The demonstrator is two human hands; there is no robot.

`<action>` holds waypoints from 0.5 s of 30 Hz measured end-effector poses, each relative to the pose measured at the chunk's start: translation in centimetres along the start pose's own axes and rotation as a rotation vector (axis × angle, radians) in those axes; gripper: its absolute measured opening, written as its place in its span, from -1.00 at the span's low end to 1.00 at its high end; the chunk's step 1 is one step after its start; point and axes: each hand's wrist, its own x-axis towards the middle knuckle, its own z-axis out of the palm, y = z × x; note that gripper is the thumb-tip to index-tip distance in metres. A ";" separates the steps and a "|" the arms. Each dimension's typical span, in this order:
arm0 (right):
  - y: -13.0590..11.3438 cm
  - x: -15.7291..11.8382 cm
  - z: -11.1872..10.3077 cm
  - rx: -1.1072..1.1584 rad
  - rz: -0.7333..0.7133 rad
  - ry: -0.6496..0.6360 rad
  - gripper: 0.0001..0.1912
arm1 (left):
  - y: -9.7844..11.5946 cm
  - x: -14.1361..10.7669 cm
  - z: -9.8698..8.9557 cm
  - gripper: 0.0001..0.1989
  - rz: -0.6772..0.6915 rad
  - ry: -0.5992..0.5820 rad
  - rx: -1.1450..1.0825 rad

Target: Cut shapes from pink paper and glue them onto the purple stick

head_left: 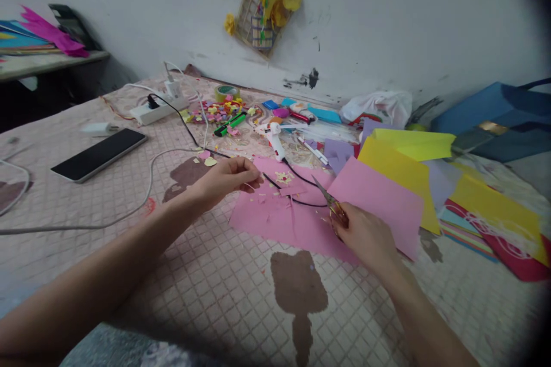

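The left hand (238,175) pinches a thin pale strip (248,186) above the pink sheet's (253,219) left side. The right hand (365,235) grips scissors (333,204) over its right side.

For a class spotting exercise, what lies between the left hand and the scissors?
Between the left hand and the scissors, the head view shows pink paper with small paper scraps and a black cord lying over it.
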 end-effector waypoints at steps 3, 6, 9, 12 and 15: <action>0.0 0.0 0.1 -0.003 0.020 0.009 -0.80 | -0.8 -0.9 0.6 -0.86 -0.002 -0.012 0.033; 0.2 0.1 0.3 0.061 0.019 0.015 -0.75 | -1.4 -1.7 1.6 -0.85 -0.023 -0.073 0.011; 0.3 0.2 0.2 0.116 -0.010 0.075 -0.74 | -1.7 -2.2 2.4 -0.83 -0.030 -0.129 -0.025; -0.5 0.0 -0.3 0.278 -0.024 0.197 -0.79 | -1.9 -2.6 3.0 -0.82 -0.040 -0.168 -0.066; -2.6 -0.5 -1.0 0.760 -0.080 0.086 -0.81 | -2.2 -3.0 3.5 -0.81 -0.072 -0.197 -0.100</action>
